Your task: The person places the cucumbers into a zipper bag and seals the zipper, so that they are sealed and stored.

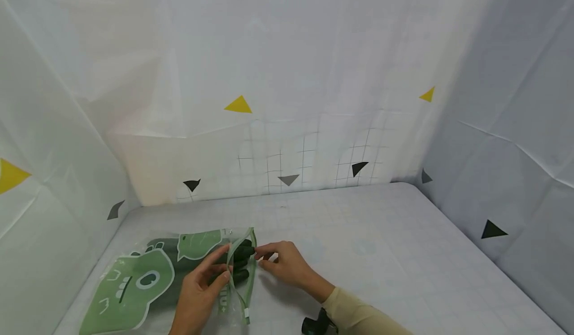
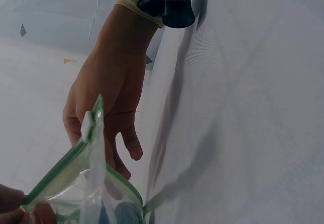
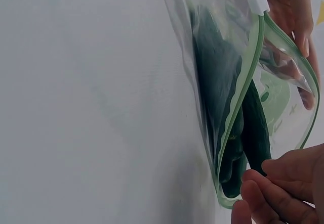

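Note:
A clear zip bag with a green cartoon dinosaur print lies on the table, its green-edged mouth gaping to the right. Several dark green cucumbers fill it, their ends showing at the opening. My left hand pinches the upper layer at the mouth and holds it raised. At the opening, my right hand has its thumb and fingertips on the end of one cucumber. The white slider sits at one end of the zip, on the near side in the head view.
The white table runs to rounded corners at the back. White sheets printed with yellow, black and grey triangles hang behind it and at both sides. A black device is strapped at the right wrist beside the beige sleeve.

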